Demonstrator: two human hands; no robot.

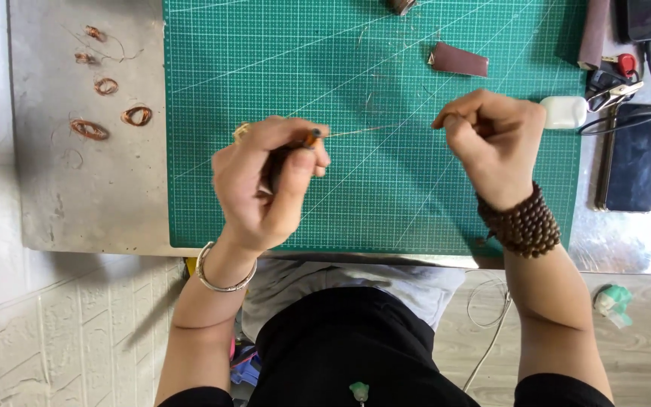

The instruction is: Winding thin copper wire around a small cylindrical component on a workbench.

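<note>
My left hand [265, 185] is closed around a small dark tool with an orange tip [311, 138], held over the green cutting mat [356, 203]. A thin copper wire [374, 130] runs taut from that tip to my right hand [491, 143], whose fingers pinch its other end. Both hands hover above the mat's middle, roughly level with each other. A silver bangle sits on my left wrist and a brown bead bracelet [523, 224] on my right.
Several small copper wire coils [137, 115] lie on the grey metal tabletop [84, 196] at left. A brown strip [459, 60], a white case [564, 111], scissors with a red part [618, 79] and dark devices [634, 158] lie at right.
</note>
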